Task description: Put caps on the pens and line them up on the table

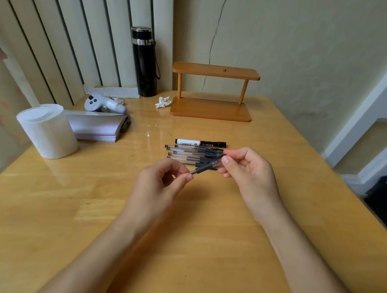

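Both hands hold one clear gel pen (206, 167) with a dark grip, tilted above the wooden table (139, 222). My left hand (161, 185) pinches its lower left end between thumb and forefinger; whether that end carries a cap is hidden by the fingers. My right hand (247, 169) grips the upper right end. Just behind the hands, several clear capped pens (187, 154) lie side by side in a row. A black and white marker (200, 143) lies parallel at the far side of that row.
A wooden two-tier stand (212, 107) sits at the back centre, a black flask (145, 61) to its left, a crumpled tissue (162, 102) between. At the left are a white paper roll (47, 129), a paper stack (95, 127) and a grey controller (103, 103).
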